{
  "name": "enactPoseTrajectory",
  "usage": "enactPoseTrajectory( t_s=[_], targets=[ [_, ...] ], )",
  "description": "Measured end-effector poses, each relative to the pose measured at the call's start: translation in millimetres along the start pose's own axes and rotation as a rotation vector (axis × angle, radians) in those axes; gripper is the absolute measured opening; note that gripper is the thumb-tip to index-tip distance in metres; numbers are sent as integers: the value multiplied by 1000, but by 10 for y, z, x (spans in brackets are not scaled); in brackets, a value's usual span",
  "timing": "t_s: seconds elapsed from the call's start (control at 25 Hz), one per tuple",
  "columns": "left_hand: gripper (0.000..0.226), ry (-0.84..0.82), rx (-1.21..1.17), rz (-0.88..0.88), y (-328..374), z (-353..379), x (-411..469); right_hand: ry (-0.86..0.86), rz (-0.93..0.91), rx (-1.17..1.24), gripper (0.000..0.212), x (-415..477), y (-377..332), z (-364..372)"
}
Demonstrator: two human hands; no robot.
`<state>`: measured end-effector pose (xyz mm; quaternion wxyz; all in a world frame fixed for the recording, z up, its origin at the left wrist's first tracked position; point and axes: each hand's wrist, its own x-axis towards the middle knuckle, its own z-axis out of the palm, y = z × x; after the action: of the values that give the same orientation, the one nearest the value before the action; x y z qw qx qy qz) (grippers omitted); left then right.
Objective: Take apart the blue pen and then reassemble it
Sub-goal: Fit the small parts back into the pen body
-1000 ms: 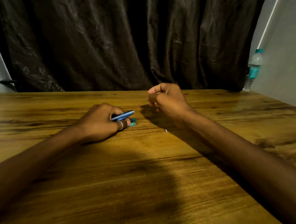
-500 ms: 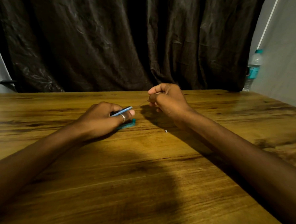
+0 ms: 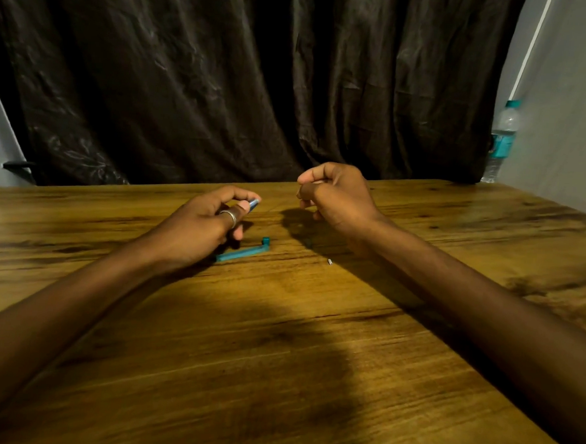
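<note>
Left hand point(image 3: 203, 227), ring point(image 3: 229, 216) on one finger, lifted just above the wooden table point(image 3: 277, 373), fingers curled around the blue pen barrel point(image 3: 254, 203); only the barrel's end visible, poking out between thumb and forefinger toward the right. Right hand point(image 3: 333, 198) raised a little higher and apart from the left, closed into a loose fist with thumb pressed to forefinger; whether anything is pinched there, cannot tell. Both forearms bare, reaching in from the near edge.

On the table just below and right of the left hand, a teal pen clip piece point(image 3: 244, 251), lying flat, a long strip with a short upright tab at its far end, not touched by either hand. Further right, near the right forearm's shadow, a tiny pale part point(image 3: 329, 261), too small to identify.

Behind the table, a dark crinkled curtain point(image 3: 244, 83). At the far right corner, a clear plastic water bottle point(image 3: 501, 141) with teal cap and label, standing upright beside a pale wall point(image 3: 569, 100).
</note>
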<state>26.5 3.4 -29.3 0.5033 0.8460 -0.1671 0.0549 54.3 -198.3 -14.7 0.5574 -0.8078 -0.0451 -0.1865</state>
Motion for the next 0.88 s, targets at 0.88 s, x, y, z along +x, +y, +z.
enactPoseTrajectory(
  t_s=[0.88],
  targets=[
    [29, -77, -153, -13, 88, -39, -56, -29, -48, 169, 15, -59, -83, -65]
  ],
)
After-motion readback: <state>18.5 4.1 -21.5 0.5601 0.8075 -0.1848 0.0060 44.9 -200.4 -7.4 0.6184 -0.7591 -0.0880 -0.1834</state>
